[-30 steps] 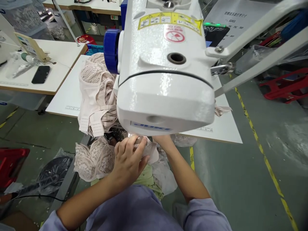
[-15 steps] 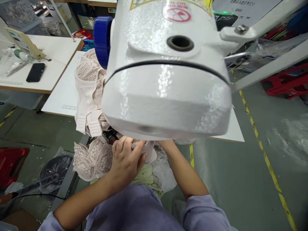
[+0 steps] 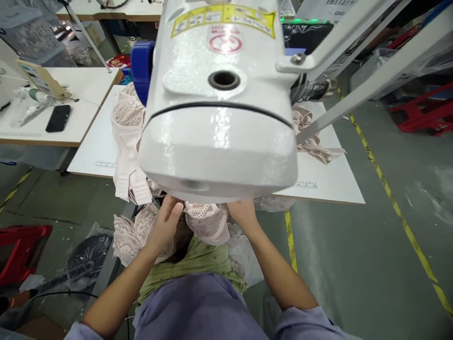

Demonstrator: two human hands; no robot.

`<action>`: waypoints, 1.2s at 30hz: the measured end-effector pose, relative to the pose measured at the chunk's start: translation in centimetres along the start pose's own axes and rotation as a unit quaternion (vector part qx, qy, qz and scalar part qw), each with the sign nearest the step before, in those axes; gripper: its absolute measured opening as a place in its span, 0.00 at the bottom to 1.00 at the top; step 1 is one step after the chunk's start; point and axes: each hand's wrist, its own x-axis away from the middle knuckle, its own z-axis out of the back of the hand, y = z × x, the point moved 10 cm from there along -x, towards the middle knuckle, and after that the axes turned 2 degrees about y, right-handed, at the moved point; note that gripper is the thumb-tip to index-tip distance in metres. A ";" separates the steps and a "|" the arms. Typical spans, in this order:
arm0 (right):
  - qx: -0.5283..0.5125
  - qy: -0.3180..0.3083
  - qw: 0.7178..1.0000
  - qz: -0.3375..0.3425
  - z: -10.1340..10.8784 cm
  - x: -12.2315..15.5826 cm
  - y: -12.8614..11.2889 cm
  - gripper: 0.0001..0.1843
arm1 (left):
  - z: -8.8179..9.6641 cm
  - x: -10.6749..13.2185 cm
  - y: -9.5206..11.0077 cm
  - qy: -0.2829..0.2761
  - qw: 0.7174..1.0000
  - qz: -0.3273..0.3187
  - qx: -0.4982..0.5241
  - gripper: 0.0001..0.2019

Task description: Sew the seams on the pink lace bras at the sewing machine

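Note:
Under the head of a white sewing machine (image 3: pixel 219 146), a beige lace bra (image 3: pixel 208 224) hangs between my hands at the table's front edge. My left hand (image 3: pixel 169 218) pinches the bra's left side, thumb against fingers. On its other side, my right hand (image 3: pixel 242 215) is at the fabric, its fingers hidden beneath the machine head. To the left, more lace bra cups (image 3: pixel 138 231) hang below the table edge. A pile of beige bras (image 3: pixel 127 146) lies on the white tabletop (image 3: pixel 95 141). The needle area is hidden by the machine.
Beige straps (image 3: pixel 318 146) lie on the table's right part, near a slanted white post (image 3: pixel 357 80). A blue handwheel (image 3: pixel 141 71) sticks out at the machine's left. A phone (image 3: pixel 58 118) rests on the neighbouring table. Red stools (image 3: pixel 21 250) stand on the floor at both sides.
My left hand has moved left and up, off the top of the fabric to its edge. The bra cup between my hands now shows. My view has shifted, revealing the straps at right.

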 end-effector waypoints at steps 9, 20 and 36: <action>-0.093 -0.028 0.995 -0.035 -0.6 5.1 3.1 0.25 | -0.9 -0.4 -1.2 -0.063 0.996 0.054 0.023 0.21; -0.046 -0.087 0.995 -0.015 -2.1 6.4 2.6 0.35 | -0.3 0.5 0.6 -0.090 0.996 0.019 -0.017 0.23; 0.069 -0.095 0.989 0.086 -0.3 7.7 1.6 0.20 | 0.8 0.3 1.4 -0.101 0.994 0.048 0.019 0.20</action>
